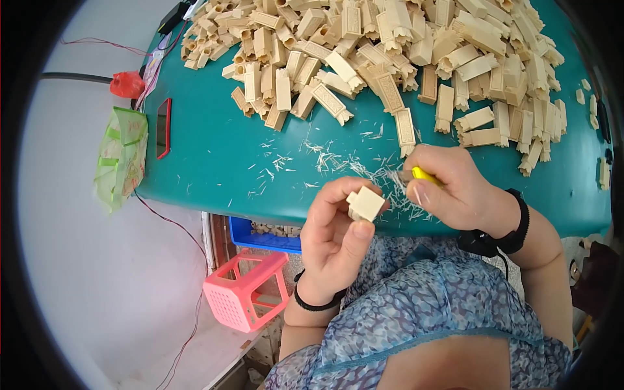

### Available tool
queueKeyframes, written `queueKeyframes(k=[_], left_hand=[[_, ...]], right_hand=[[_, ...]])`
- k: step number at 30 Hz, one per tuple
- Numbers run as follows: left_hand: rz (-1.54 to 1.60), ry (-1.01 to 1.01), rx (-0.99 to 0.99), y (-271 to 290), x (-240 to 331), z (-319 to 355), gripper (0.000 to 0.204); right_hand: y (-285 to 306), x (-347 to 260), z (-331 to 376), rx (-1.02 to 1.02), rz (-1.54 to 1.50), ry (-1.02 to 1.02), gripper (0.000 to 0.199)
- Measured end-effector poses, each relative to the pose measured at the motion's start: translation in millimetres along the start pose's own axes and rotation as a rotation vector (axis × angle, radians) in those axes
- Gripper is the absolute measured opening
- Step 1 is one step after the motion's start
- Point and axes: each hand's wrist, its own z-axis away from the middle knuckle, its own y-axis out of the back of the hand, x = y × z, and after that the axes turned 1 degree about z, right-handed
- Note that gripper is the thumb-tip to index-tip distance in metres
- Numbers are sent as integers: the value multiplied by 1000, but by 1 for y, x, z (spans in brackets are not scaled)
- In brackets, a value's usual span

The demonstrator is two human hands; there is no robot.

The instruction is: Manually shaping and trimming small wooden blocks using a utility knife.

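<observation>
From the head camera, the left hand (335, 227) pinches a small cream plastic part (365, 203) between thumb and fingers, closed firmly on it, and holds it up over the near edge of the green table (214, 162), just above the lap. The right hand (455, 188) is wrapped tight around a yellow-handled tool (426, 174); only a bit of the handle shows between the fingers, and its tip points toward the part. Whether the tip touches the part cannot be told.

Thin pale shavings (364, 170) lie scattered on the table just beyond both hands. Farther back, a big pile of parts (390, 58) of the same cream plastic covers most of the tabletop, well apart from the hands.

To trim well, the part should probably stay pinched low, with the thumb clear of the edge being worked, and the tool should move in short strokes away from the holding fingers. Keeping both hands over the table edge would let the scraps fall with the others.

On the left side of the table lie a phone with a red case (163, 127) and a green bag (121, 156). Below the table sit a pink stool (246, 289) and a blue tray (263, 237).
</observation>
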Motion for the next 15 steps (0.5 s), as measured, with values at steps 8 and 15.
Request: queueKeyframes(k=[8,15], left_hand=[[-66,-204,63,1,-9,-3,46],[-802,-314,-46,9,8,-5,44]], right_hand=[[-4,4,1,12,63,98,29],[-4,3,3,4,101,261,24]])
